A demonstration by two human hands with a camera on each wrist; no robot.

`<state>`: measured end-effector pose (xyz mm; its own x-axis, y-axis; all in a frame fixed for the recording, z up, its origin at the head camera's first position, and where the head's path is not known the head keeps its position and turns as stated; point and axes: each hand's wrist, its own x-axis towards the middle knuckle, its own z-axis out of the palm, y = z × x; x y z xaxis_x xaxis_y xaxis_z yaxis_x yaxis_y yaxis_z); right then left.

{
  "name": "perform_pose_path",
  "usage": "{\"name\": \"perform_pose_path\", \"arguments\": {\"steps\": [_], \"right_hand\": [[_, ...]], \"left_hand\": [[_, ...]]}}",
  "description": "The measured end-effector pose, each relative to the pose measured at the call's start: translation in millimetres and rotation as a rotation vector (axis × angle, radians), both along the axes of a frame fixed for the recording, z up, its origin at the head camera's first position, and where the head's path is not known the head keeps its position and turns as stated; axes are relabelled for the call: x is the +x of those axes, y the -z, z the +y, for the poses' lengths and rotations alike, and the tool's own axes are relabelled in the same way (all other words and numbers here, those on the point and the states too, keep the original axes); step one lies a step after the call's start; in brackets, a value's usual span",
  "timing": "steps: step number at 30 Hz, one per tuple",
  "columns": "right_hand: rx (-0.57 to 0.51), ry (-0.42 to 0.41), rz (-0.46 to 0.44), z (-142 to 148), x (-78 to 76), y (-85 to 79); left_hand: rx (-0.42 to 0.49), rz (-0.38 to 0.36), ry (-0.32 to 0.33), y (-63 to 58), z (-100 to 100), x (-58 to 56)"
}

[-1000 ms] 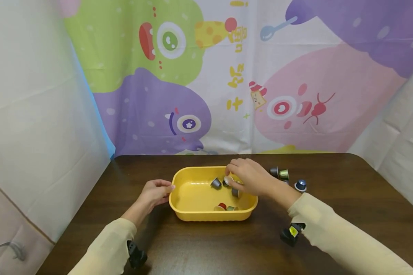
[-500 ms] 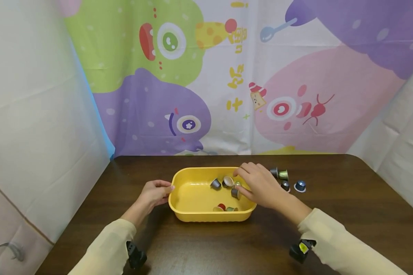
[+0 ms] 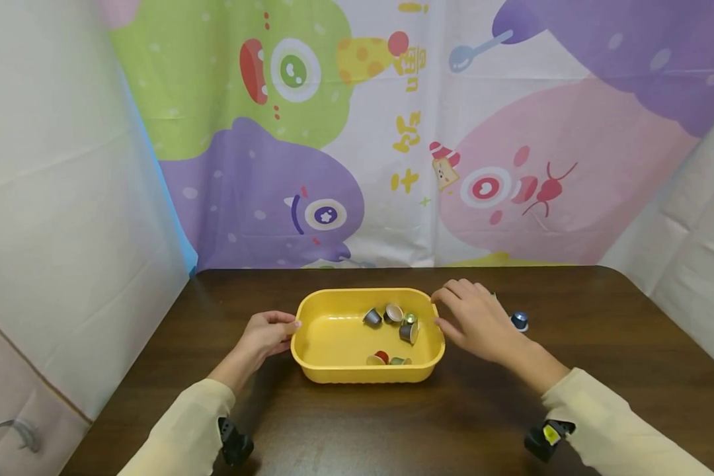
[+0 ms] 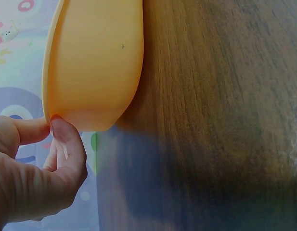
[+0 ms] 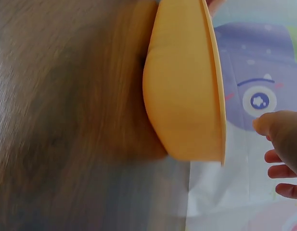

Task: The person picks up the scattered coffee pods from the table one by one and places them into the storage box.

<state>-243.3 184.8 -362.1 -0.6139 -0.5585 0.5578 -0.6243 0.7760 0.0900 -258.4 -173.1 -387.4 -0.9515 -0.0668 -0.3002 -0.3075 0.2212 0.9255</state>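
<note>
The left hand pinches the left end of a yellow plastic tub by its rim. The left wrist view shows its thumb and finger on the tub's edge. Several coffee capsules lie inside: a dark grey one, one with a pale lid, a small green one, another dark one, and red and green ones by the front wall. My right hand hovers just beyond the tub's right end, fingers loosely bent, nothing seen between them.
A blue coffee capsule stands on the dark wooden table right of the right hand. The hand covers most of the spot where other capsules lay. A cartoon-printed curtain hangs behind the table.
The right hand let go of the pale-lidded capsule, which stays in the tub, and moved right, out past the rim. The left hand keeps its hold on the tub.
</note>
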Motion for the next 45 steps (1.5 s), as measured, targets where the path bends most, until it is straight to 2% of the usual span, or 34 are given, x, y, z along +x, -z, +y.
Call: {"name": "perform_pose_path", "arguments": {"steps": [14,25,32,37,45], "right_hand": [[-0.011,0.035,0.051,43.7,-7.7,13.3],[0.032,0.099,-0.033,71.6,-14.0,20.0],[0.069,0.135,-0.106,85.2,-19.0,34.6],[0.114,0.151,-0.104,92.7,-23.5,45.6],[0.126,0.178,-0.117,94.8,-27.9,47.9]], "left_hand": [[-0.006,0.011,0.002,1.0,0.0,-0.3],[-0.012,0.007,-0.002,-2.0,0.7,-0.5],[-0.016,0.005,0.006,-2.1,0.6,2.6],[-0.023,0.004,0.006,-3.4,1.6,3.7],[-0.034,0.007,0.000,-4.1,1.8,2.9]]}}
